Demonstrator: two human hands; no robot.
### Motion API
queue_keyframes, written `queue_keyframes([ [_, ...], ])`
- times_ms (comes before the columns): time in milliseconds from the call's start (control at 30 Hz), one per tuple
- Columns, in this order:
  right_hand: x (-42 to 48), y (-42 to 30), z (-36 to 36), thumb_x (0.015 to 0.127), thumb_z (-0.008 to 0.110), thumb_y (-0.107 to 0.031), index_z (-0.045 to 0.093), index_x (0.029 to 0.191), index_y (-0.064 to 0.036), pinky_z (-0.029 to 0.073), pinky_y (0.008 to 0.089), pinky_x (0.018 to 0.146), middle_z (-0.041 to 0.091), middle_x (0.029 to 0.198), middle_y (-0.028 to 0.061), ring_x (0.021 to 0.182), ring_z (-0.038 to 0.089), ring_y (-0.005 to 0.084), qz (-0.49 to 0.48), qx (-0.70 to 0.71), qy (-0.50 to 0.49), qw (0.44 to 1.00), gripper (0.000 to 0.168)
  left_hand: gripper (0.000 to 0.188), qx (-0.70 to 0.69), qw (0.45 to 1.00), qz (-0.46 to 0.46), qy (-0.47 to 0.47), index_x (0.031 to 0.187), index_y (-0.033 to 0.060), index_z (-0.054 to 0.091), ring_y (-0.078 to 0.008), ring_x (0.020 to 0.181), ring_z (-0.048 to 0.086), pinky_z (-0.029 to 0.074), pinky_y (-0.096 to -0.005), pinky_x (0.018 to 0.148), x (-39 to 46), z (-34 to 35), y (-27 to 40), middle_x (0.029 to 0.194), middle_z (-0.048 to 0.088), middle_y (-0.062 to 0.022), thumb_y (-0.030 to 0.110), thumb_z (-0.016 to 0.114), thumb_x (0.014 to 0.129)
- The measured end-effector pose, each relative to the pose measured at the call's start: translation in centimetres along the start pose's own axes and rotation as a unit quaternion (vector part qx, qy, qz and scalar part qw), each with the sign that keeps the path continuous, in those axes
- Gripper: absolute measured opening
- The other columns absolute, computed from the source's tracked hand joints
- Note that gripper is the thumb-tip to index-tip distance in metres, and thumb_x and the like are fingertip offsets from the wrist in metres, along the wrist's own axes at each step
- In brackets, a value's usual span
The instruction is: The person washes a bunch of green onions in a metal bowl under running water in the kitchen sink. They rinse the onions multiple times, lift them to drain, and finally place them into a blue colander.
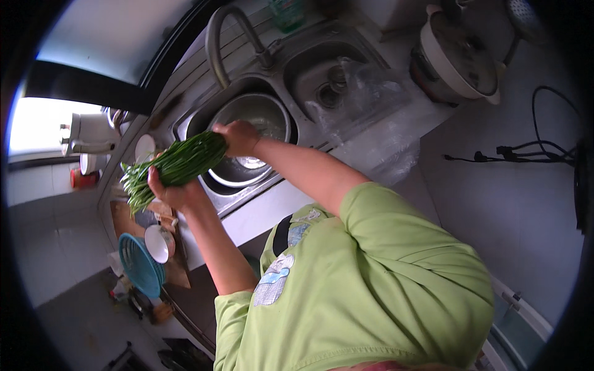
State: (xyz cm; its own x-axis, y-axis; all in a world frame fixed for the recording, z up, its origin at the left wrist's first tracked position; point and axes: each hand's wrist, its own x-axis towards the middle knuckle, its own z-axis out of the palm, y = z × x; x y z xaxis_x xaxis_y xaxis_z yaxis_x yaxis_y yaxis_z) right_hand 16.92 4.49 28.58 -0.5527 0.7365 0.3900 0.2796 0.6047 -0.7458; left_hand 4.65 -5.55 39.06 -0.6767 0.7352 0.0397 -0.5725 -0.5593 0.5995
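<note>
A thick bunch of long green leafy stalks (185, 160), like garlic chives, is held in both hands over the left edge of the sink. My left hand (171, 190) grips it from below near its pale ends. My right hand (239, 138) is closed round the darker green end. Under my right hand, a round metal basin (274, 109) with water sits in the left bowl of the stainless steel double sink (306, 134). The curved faucet (216, 46) stands behind the basin, its spout pointing down toward the basin's rim.
Clear plastic bags (371, 106) lie over the right sink bowl and counter. A lidded pot (459, 55) stands far right. At left are a wooden board (178, 273), a white bowl (159, 243), blue-green plastic baskets (139, 266) and a white kettle (93, 132). Black cables (510, 153) hang at right.
</note>
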Motion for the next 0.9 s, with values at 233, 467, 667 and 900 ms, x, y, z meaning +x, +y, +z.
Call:
queue_keyframes([
  [233, -1.0, 0.1, 0.1, 0.074, 0.071, -0.033, 0.050, 0.101, -0.016, 0.051, 0.0469, 0.067, 0.067, 0.082, 0.0109, 0.080, 0.064, 0.0360, -0.001, 0.069, 0.005, 0.998, 0.038, 0.031, 0.018, 1.000, 0.004, 0.018, 0.101, 0.0024, 0.058, -0.0290, 0.092, 0.062, 0.049, -0.0466, 0.089, -0.7, 0.2, 0.6, 0.094, 0.064, -0.0125, 0.023, 0.061, 0.078],
  [467, -2.4, 2.7, -0.2, 0.070, 0.069, -0.012, 0.059, 0.084, -0.009, 0.049, 0.0409, 0.068, 0.064, 0.080, 0.0142, 0.082, 0.062, 0.0361, 0.075, 0.164, 0.012, 0.984, 0.017, 0.030, 0.008, 0.999, 0.021, -0.029, 0.102, -0.0009, 0.059, -0.0300, 0.095, 0.061, 0.048, -0.0472, 0.092, -0.6, 0.8, 1.1, 0.096, 0.064, -0.0139, 0.021, 0.059, 0.080],
  [667, -2.0, 2.4, -0.7, 0.072, 0.066, -0.025, 0.064, 0.084, -0.012, 0.051, 0.0461, 0.073, 0.067, 0.082, 0.0138, 0.082, 0.064, 0.0359, 0.121, 0.067, -0.014, 0.990, 0.019, 0.031, 0.021, 0.999, 0.019, -0.024, 0.102, -0.0006, 0.058, -0.0269, 0.092, 0.062, 0.049, -0.0454, 0.090, -1.1, 1.2, 0.5, 0.096, 0.063, -0.0134, 0.021, 0.061, 0.079],
  [900, -2.2, 3.2, -0.3, 0.072, 0.061, -0.024, 0.068, 0.079, -0.013, 0.051, 0.0466, 0.075, 0.067, 0.083, 0.0137, 0.084, 0.064, 0.0358, 0.129, -0.002, -0.044, 0.991, 0.015, 0.032, 0.019, 0.999, -0.003, -0.035, 0.102, 0.0002, 0.059, -0.0275, 0.092, 0.061, 0.049, -0.0455, 0.089, -1.7, 1.3, -0.1, 0.096, 0.063, -0.0134, 0.023, 0.061, 0.080],
])
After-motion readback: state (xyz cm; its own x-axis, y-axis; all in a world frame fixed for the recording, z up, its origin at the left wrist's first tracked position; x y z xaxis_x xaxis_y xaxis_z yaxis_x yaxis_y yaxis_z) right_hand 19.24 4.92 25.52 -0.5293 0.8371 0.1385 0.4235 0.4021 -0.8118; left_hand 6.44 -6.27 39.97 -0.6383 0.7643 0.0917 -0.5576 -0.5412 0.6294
